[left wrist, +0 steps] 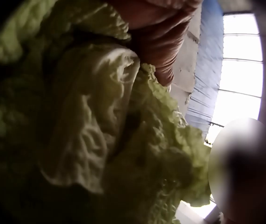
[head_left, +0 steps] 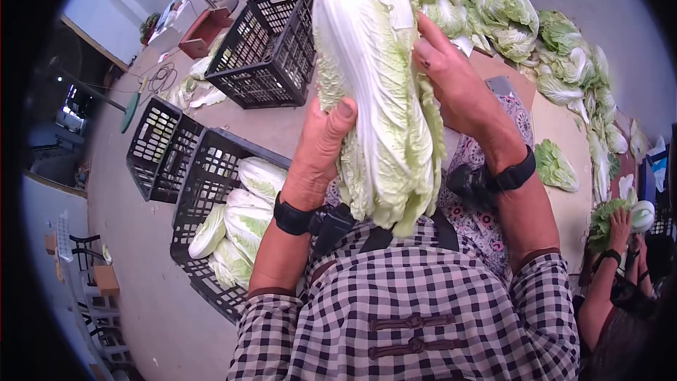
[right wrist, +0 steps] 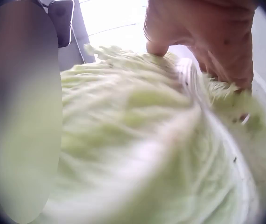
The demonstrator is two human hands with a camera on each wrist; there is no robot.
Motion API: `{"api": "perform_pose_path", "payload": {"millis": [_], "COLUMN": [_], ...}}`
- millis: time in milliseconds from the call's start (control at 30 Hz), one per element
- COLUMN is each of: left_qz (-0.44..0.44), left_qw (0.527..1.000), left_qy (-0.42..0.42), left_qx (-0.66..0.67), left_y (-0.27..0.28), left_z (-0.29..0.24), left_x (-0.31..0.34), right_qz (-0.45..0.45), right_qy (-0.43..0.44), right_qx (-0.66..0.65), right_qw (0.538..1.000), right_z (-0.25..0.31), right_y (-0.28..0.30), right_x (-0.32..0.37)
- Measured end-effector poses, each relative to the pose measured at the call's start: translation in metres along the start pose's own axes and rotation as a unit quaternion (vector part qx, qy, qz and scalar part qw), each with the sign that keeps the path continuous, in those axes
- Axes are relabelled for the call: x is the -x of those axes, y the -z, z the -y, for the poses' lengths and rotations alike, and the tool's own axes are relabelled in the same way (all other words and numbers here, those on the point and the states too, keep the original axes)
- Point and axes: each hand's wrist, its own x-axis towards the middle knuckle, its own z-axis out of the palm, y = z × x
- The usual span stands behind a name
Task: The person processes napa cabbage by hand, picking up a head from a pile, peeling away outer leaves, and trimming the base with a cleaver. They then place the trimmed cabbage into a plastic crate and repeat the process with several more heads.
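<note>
A large napa cabbage point(head_left: 370, 92) is held up in front of the checked shirt, its white base at the top and its leafy end hanging down. My left hand point(head_left: 317, 148) grips its left side with the thumb lying across the front leaves. On the other side my right hand point(head_left: 462, 81) holds it, some fingers hidden behind the outer leaves. In the left wrist view, crinkled leaves point(left wrist: 91, 121) fill most of the picture below the left hand point(left wrist: 158, 42). The right wrist view has a pale leaf point(right wrist: 142, 135) with small dark specks on its rib, under the right hand point(right wrist: 203, 32).
A black crate point(head_left: 187, 212) with several napa cabbages point(head_left: 243, 219) stands at the left. Two more black crates point(head_left: 264, 56) point(head_left: 159, 148) are behind it. Trimmed leaves point(head_left: 508, 21) lie piled along the right wall. Another person's hand point(head_left: 619, 229) touches a cabbage at the far right.
</note>
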Motion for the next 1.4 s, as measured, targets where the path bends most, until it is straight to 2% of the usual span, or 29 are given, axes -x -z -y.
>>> {"api": "perform_pose_path", "payload": {"millis": [67, 100, 133, 200, 233, 267, 300, 367, 500, 633, 733, 767, 867, 933, 967, 1067, 1100, 1133, 1200, 1300, 1400], "left_qz": [-0.019, -0.033, -0.047, -0.029, -0.024, -0.02, -0.025, -0.013, 0.037, 0.065, 0.08, 0.086, 0.092, 0.044, 0.069, 0.114, 0.106, 0.08, 0.089, 0.07, 0.057], "left_qw": [0.997, 0.992, 0.984, 0.983, 0.983, 0.982, 0.982, 0.983, 0.984, 0.982, 0.981, 0.98, 0.978, 0.983, 0.989, 0.993, 0.994, 0.996, 0.995, 0.997, 0.996], "left_qy": [-0.042, -0.064, -0.086, -0.093, -0.094, -0.094, -0.067, -0.073, -0.091, -0.092, -0.077, -0.073, -0.072, -0.094, -0.078, -0.02, -0.019, -0.019, -0.009, 0.028, 0.054], "left_qx": [-0.06, -0.106, -0.152, -0.155, -0.158, -0.161, -0.174, -0.169, -0.15, -0.15, -0.159, -0.163, -0.171, -0.153, -0.108, -0.004, -0.007, -0.032, -0.033, -0.013, 0.048], "left_y": [0.004, 0.001, -0.003, -0.008, -0.01, -0.012, -0.011, -0.01, -0.035, -0.039, -0.043, -0.043, -0.042, -0.058, -0.049, -0.034, -0.037, -0.042, -0.042, -0.041, -0.064], "left_z": [0.002, 0.001, 0.002, 0.003, -0.002, -0.006, -0.01, 0.002, 0.009, 0.012, 0.018, 0.019, 0.023, 0.01, 0.01, 0.006, 0.007, 0.007, 0.011, 0.008, 0.012], "left_x": [-0.009, -0.011, -0.013, -0.016, -0.017, -0.016, -0.015, -0.02, -0.021, -0.021, -0.022, -0.024, -0.028, -0.018, -0.026, -0.044, -0.043, -0.042, -0.05, -0.057, -0.075], "right_qz": [-0.018, -0.005, -0.021, -0.057, -0.057, -0.075, -0.065, -0.05, -0.081, -0.035, -0.042, -0.028, -0.094, -0.117, -0.138, -0.181, -0.2, -0.239, -0.241, -0.274, -0.316], "right_qy": [-0.019, 0.004, 0.003, -0.002, -0.045, -0.042, -0.06, -0.077, -0.042, -0.049, -0.034, -0.032, -0.016, -0.03, -0.033, -0.01, 0.011, 0.04, 0.089, 0.147, 0.194], "right_qx": [0.049, 0.086, 0.062, 0.013, -0.066, -0.101, -0.183, -0.301, -0.224, -0.213, -0.187, -0.226, -0.26, -0.248, -0.238, -0.233, -0.292, -0.276, -0.259, -0.266, -0.3], "right_qw": [0.998, 0.996, 0.998, 0.998, 0.995, 0.991, 0.979, 0.949, 0.97, 0.975, 0.981, 0.973, 0.961, 0.961, 0.961, 0.955, 0.935, 0.93, 0.931, 0.913, 0.879], "right_z": [0.009, 0.014, 0.012, 0.003, 0.01, 0.006, 0.005, 0.005, -0.003, -0.008, -0.019, -0.028, -0.033, -0.017, -0.01, -0.005, -0.007, 0.001, 0.018, 0.03, 0.035], "right_y": [-0.001, -0.004, -0.005, -0.006, -0.002, 0.003, 0.007, 0.01, 0.006, 0.006, 0.012, 0.015, 0.018, 0.022, 0.028, 0.047, 0.055, 0.061, 0.075, 0.108, 0.125], "right_x": [0.012, 0.012, 0.011, 0.006, 0.007, 0.007, 0.007, 0.008, 0.005, 0.008, 0.005, 0.003, 0.005, 0.009, 0.013, 0.011, 0.008, 0.009, 0.014, 0.025, 0.033]}}
